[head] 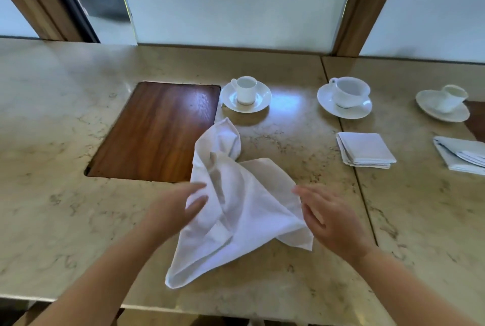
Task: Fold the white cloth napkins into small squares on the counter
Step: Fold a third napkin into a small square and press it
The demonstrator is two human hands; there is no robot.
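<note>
A crumpled white cloth napkin (236, 202) lies unfolded on the beige marble counter (57, 142), in the middle near the front edge. My left hand (175, 210) touches its left side, fingers spread and slightly blurred. My right hand (328, 218) rests at the napkin's right corner, fingers apart, touching the cloth's edge. To the right sits a folded square napkin (366, 150), and another folded napkin (464, 156) lies at the far right, cut off by the frame.
A dark wooden inset panel (157, 131) is set into the counter at the left. Three white cups on saucers stand along the back: a small cup (246, 90), a wide cup (350, 92) and another cup (450, 98). Frosted glass panels rise behind.
</note>
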